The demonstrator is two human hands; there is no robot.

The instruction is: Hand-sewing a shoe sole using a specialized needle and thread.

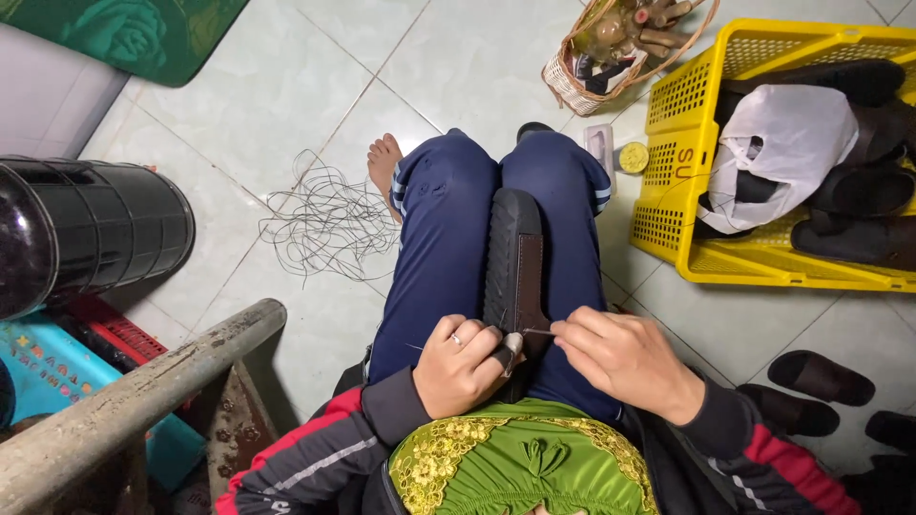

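Black rubber sandal [512,259] lies lengthwise between the person's thighs, wedged there so it stays steady. Left hand [460,362] clamps its near end at 6 o'clock; right hand [620,355] pinches a needle [536,332] at the strap edge, with loose thread [324,221] on the floor at 10 o'clock.

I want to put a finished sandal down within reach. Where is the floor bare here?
Bare tile lies between the black drum and the tangle of thread, and beyond the thread toward the green mat. A smaller patch lies below the yellow crate, above the loose sandals. It is crowded around the wicker basket and crate.
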